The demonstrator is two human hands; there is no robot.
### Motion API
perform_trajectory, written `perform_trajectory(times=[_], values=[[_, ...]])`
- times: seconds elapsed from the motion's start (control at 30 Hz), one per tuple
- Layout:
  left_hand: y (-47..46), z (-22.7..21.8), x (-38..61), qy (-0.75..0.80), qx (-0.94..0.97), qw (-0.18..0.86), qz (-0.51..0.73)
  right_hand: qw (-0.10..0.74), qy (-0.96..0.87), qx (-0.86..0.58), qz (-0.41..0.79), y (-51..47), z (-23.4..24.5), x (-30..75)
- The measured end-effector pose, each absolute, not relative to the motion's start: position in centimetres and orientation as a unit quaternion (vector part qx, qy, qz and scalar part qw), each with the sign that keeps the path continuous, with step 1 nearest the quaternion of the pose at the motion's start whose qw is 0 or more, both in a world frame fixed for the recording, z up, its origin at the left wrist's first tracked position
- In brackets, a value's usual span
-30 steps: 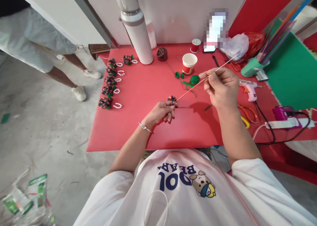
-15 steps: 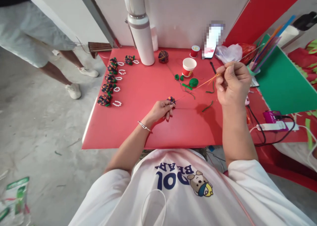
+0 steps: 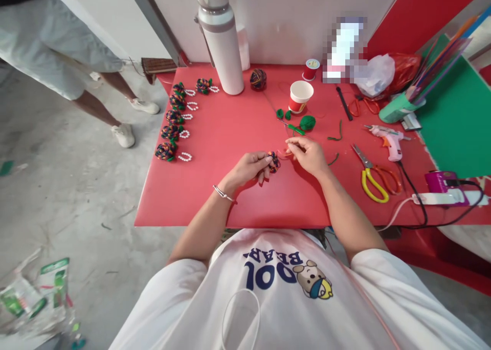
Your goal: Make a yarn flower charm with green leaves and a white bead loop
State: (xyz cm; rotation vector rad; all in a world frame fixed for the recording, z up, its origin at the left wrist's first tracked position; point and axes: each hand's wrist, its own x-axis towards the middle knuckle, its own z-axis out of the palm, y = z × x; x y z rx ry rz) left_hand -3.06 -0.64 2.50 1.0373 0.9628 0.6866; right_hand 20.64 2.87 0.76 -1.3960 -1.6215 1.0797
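Two bare hands meet over the middle of a red counter point(image 3: 215, 196), close together and palms mostly down. The left hand point(image 3: 251, 167) grips a small multicoloured yarn rosette point(image 3: 273, 162) between thumb and fingers, just above the counter, its wrist fairly straight. The right hand point(image 3: 307, 154) is just to the right, its fingertips closed on a thin orange strand point(image 3: 284, 152) that runs towards the rosette. Whether a needle is also between those fingers is too small to tell.

The step in hand looks like stitching or fastening the rosette with the strand. The next move seems to call for a firm left pinch and a controlled right-hand pull, with the strand free of tangles.

Both forearms reach in from the near edge, elbows bent and spread. Just beyond the right hand lie a green-handled tool point(image 3: 297, 129) and a green yarn ball point(image 3: 307, 123), with a paper cup point(image 3: 301, 97) behind. Further right are yellow-and-orange-handled scissors point(image 3: 370, 178) and a pink glue gun point(image 3: 392, 141). Along the far left, similar yarn flowers point(image 3: 165, 151) lie with white bead loops point(image 3: 185, 156) beside them.
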Motion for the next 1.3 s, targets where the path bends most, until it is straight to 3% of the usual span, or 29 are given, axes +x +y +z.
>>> perform_trajectory(times=[0.1,0.17,0.33,0.7,1.0,1.1,1.3], values=[[-0.6,2.4,-3.2,0.45,0.475,0.683,0.325,0.325,-0.691,-0.583,0.278,2.9,0.8,21.6],[-0.5,2.3,-3.3,0.455,0.492,0.666,0.328,0.337,-0.716,-0.561,0.245,2.5,1.1,21.8],[-0.3,1.6,-3.8,0.438,0.548,0.641,0.312,0.361,-0.746,-0.386,0.405,1.0,0.9,19.4],[-0.3,1.7,-3.9,0.474,0.552,0.601,0.33,0.319,-0.75,-0.36,0.454,1.1,0.6,18.7],[-0.4,1.6,-3.8,0.477,0.541,0.605,0.336,0.381,-0.744,-0.373,0.402,1.0,0.0,18.1],[-0.4,1.3,-3.8,0.489,0.581,0.549,0.349,0.403,-0.753,-0.367,0.368,1.0,-0.3,18.2],[-0.4,0.6,-3.3,0.516,0.683,0.328,0.401,0.399,-0.763,-0.367,0.351,0.9,-0.4,18.3]])
